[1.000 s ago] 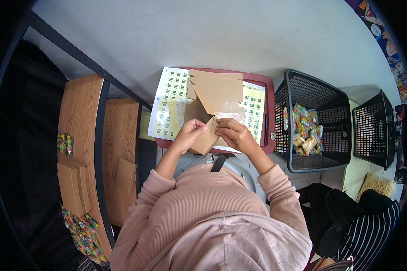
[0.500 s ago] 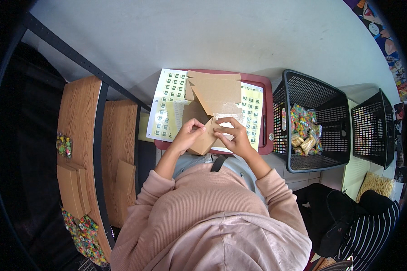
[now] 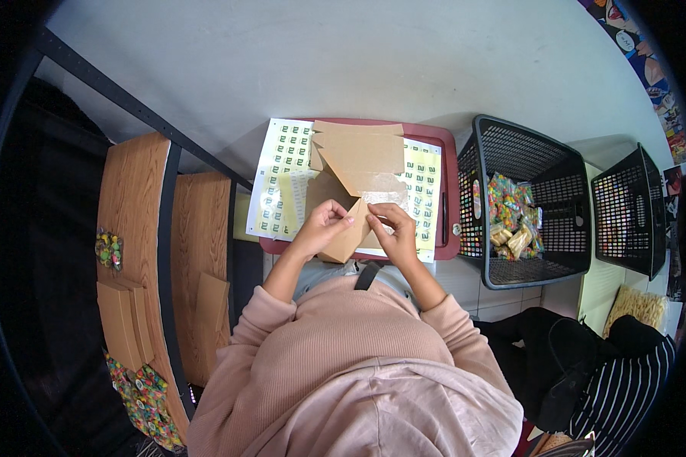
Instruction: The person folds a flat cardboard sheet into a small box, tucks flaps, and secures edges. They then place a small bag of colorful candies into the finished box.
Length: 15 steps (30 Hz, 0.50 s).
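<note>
Rows of repeated dark marks, too small to read surely, cover a white-and-yellow sheet beyond the left grip and another sheet beyond the right grip, from which, far rightward, a poster bears illegible bubble lettering.

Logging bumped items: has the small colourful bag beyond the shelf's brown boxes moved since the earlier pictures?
No: against the wooden shelf, the small bag shows no shift either way.

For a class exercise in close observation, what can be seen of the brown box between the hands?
The plain brown box, seemingly thin cardboard, is partly folded: a notched panel spreads open at the far end, while nearer parts stand angled. It lies over printed sheets; the left hand and right hand touch its near part.
</note>
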### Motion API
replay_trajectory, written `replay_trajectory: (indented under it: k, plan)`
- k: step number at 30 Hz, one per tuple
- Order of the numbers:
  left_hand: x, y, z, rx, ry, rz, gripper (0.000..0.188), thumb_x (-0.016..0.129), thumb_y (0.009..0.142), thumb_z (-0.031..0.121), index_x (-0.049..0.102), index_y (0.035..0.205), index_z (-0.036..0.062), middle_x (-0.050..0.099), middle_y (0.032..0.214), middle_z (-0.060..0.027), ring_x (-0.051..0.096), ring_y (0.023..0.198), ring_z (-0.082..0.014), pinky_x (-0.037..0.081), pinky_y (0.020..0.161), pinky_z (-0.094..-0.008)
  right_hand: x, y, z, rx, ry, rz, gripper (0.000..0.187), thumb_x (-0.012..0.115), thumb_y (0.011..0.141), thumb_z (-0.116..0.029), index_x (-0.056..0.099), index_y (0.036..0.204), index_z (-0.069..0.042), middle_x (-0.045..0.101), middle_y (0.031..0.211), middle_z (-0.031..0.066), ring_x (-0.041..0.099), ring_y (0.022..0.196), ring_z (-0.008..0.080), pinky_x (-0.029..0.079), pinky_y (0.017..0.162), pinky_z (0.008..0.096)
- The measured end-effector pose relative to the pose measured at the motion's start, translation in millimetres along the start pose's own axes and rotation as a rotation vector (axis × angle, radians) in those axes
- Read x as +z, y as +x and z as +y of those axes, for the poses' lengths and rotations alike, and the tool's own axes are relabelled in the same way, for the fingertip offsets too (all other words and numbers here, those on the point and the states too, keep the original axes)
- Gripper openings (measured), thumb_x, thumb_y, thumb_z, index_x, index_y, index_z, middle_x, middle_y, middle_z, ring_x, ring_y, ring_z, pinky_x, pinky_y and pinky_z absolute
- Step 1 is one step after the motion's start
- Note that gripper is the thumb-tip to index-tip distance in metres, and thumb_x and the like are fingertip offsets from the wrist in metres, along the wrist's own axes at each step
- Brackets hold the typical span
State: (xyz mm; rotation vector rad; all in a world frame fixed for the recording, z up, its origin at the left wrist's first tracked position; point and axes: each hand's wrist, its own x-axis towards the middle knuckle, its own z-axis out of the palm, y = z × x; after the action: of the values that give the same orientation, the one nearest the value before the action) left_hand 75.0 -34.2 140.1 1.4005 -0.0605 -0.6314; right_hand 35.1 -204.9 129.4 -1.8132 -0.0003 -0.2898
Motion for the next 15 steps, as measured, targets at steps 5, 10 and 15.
replay_trajectory:
  k: [5, 10, 15]
  plan:
    - [1, 2, -6, 0.034, -0.002, 0.017, 0.014, 0.063, 0.081, 0.008, 0.05, 0.08, 0.004, 0.056, 0.078, -0.0017, 0.055, 0.071, -0.0056, 0.044, 0.062, -0.0184, 1, -2, -8, -0.034, -0.071, 0.045, 0.015, 0.064, 0.075, -0.003, 0.065, 0.088, 0.005, 0.063, 0.083, 0.0143, 0.063, 0.076, 0.0197, 0.051, 0.067, 0.0269]
    - [2, -1, -2, -0.017, 0.031, 0.034, 0.013, 0.063, 0.081, 0.009, 0.052, 0.08, 0.0038, 0.056, 0.077, -0.0018, 0.054, 0.071, -0.0053, 0.044, 0.062, -0.0184, 9, -5, -6, 0.01, -0.01, 0.094, 0.017, 0.067, 0.074, -0.005, 0.064, 0.088, 0.005, 0.061, 0.079, 0.0129, 0.063, 0.076, 0.0186, 0.051, 0.069, 0.0266]
    - [1, -2, -5, -0.054, -0.003, 0.027, 0.014, 0.061, 0.083, 0.015, 0.054, 0.078, 0.0046, 0.057, 0.078, -0.0018, 0.053, 0.072, -0.0058, 0.043, 0.064, -0.0196, 15, -11, 7, 0.125, 0.19, 0.126, 0.018, 0.067, 0.076, -0.006, 0.063, 0.09, 0.005, 0.059, 0.087, 0.0116, 0.061, 0.082, 0.018, 0.05, 0.075, 0.0277]
